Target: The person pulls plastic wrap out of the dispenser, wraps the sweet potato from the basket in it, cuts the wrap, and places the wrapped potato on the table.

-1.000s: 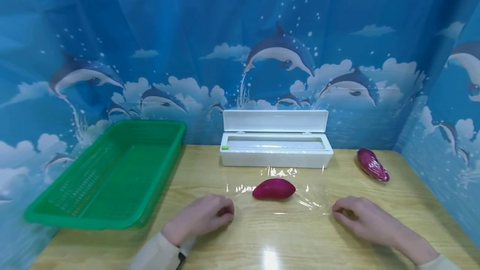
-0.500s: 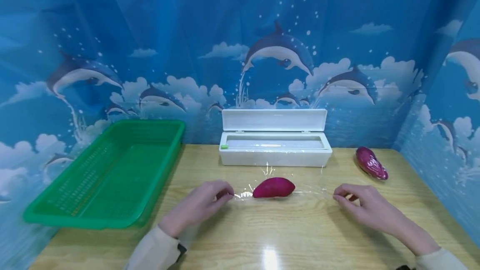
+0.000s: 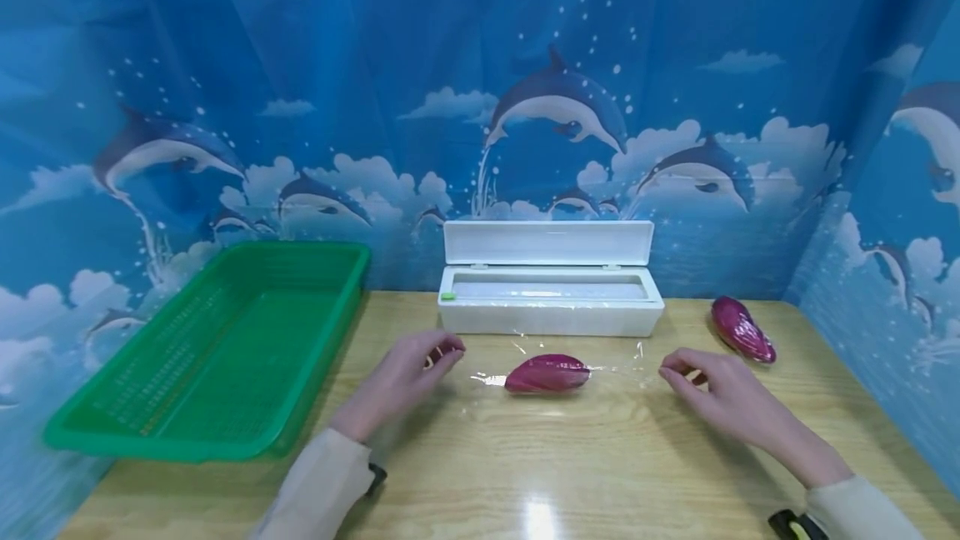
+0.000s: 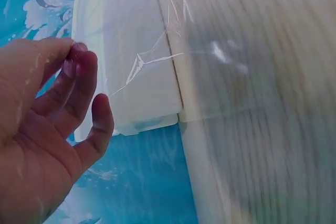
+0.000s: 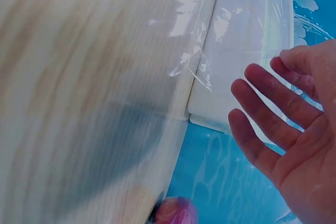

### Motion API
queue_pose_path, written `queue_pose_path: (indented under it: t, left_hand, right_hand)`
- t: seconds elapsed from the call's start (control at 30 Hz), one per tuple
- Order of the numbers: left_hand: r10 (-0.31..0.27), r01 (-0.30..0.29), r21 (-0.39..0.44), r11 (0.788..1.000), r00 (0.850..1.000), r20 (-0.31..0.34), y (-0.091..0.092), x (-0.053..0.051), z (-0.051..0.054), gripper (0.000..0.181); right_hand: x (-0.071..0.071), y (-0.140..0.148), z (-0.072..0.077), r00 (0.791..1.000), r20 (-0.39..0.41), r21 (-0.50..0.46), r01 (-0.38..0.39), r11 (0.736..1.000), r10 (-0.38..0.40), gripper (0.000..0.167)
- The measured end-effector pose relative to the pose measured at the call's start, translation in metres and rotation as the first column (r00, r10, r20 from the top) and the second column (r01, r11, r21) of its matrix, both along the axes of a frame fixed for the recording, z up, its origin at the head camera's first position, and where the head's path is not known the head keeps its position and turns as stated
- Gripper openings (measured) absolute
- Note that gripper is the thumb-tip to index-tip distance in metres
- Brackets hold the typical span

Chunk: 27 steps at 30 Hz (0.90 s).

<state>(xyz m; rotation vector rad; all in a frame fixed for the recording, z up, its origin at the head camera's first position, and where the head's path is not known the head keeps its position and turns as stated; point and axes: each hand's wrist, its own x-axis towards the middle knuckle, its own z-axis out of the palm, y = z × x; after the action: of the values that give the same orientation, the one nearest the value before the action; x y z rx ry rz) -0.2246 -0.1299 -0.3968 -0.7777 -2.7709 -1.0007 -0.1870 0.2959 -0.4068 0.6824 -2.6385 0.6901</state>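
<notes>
A purple sweet potato (image 3: 547,374) lies mid-table in the head view, with clear cling film (image 3: 491,379) drawn over it, so its skin looks paler and glossy. My left hand (image 3: 408,373) pinches the film's left side between thumb and fingertip. On the opposite side, my right hand (image 3: 723,394) pinches the right edge the same way. The left wrist view shows the film (image 4: 137,66) stretching away from the thumb and index finger. Wrinkled film (image 5: 202,72) also shows in the right wrist view, where the other fingers spread loosely.
Behind the sweet potato stands a white cling film dispenser (image 3: 551,319), its lid raised. A second purple item (image 3: 742,329), glossy with wrap, lies at the back right. A green basket (image 3: 161,446) occupies the left side. A dolphin-print curtain (image 3: 420,40) hangs behind the table.
Both hands have lifted and moved away from me toward the dispenser, carrying the film's near edge over the sweet potato, which was bare on top one second ago.
</notes>
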Motion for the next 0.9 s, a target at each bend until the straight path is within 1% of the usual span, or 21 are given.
queue_pose_path:
  t: [0.07, 0.13, 0.23, 0.3, 0.4, 0.5, 0.6, 0.67, 0.73, 0.77, 0.8, 0.87, 0.9]
  left_hand:
    - [0.021, -0.021, 0.004, 1.0, 1.0, -0.024, 0.003, -0.006, -0.002, 0.012]
    - [0.046, -0.046, 0.003, 0.999, 0.998, -0.037, 0.006, -0.013, -0.004, 0.011]
    - [0.073, -0.073, -0.009, 0.997, 0.997, -0.039, 0.009, -0.021, -0.009, 0.01]
    - [0.086, -0.086, -0.017, 0.996, 0.996, -0.019, 0.01, -0.025, -0.013, 0.01]
    - [0.1, -0.099, -0.024, 0.995, 0.995, 0.029, 0.01, -0.027, -0.017, 0.011]
    - [0.121, -0.119, -0.022, 0.993, 0.99, 0.076, 0.009, -0.027, -0.017, 0.013]
    - [0.132, -0.131, -0.019, 0.991, 0.989, 0.073, 0.008, -0.026, -0.013, 0.015]
    - [0.134, -0.133, -0.022, 0.991, 0.99, 0.049, 0.007, -0.025, -0.007, 0.014]
    - [0.112, -0.112, -0.017, 0.994, 0.994, 0.02, 0.008, -0.023, 0.0, 0.013]
    - [0.087, -0.087, -0.012, 0.996, 0.996, 0.004, 0.01, -0.02, 0.004, 0.013]
    - [0.056, -0.055, -0.008, 0.998, 0.998, 0.005, 0.012, -0.017, 0.009, 0.013]
    - [-0.042, 0.042, 0.002, 0.999, 0.999, 0.018, 0.019, -0.009, 0.016, 0.014]
    - [-0.097, 0.097, 0.005, 0.995, 0.995, 0.037, 0.024, -0.004, 0.019, 0.015]
  right_hand:
    - [-0.005, -0.001, 0.0, 1.0, -0.009, 0.007, 0.022, 1.0, -0.022, 0.004]
    - [-0.009, -0.003, 0.001, 0.999, 0.001, 0.013, 0.051, 0.999, -0.051, 0.005]
    - [-0.016, -0.005, -0.001, 0.995, 0.051, 0.031, 0.089, 0.996, -0.091, 0.006]
    - [-0.02, -0.007, -0.003, 0.991, 0.09, 0.05, 0.095, 0.994, -0.099, 0.006]
    - [-0.024, -0.009, -0.007, 0.989, 0.116, 0.069, 0.079, 0.995, -0.086, 0.005]
    - [-0.025, -0.012, -0.01, 0.992, 0.105, 0.067, 0.061, 0.996, -0.068, 0.005]
    - [-0.024, -0.014, -0.012, 0.993, 0.095, 0.065, 0.059, 0.996, -0.065, 0.006]
    - [-0.024, -0.014, -0.013, 0.993, 0.096, 0.07, 0.059, 0.996, -0.066, 0.007]
    - [-0.023, -0.014, -0.013, 0.992, 0.102, 0.075, 0.06, 0.995, -0.068, 0.007]
    - [-0.023, -0.014, -0.013, 0.992, 0.108, 0.077, 0.062, 0.995, -0.07, 0.007]
    - [-0.023, -0.014, -0.013, 0.991, 0.115, 0.08, 0.065, 0.995, -0.074, 0.006]
    - [-0.023, -0.014, -0.013, 0.988, 0.133, 0.087, 0.071, 0.994, -0.083, 0.006]
    - [-0.023, -0.014, -0.013, 0.986, 0.141, 0.088, 0.075, 0.993, -0.086, 0.006]
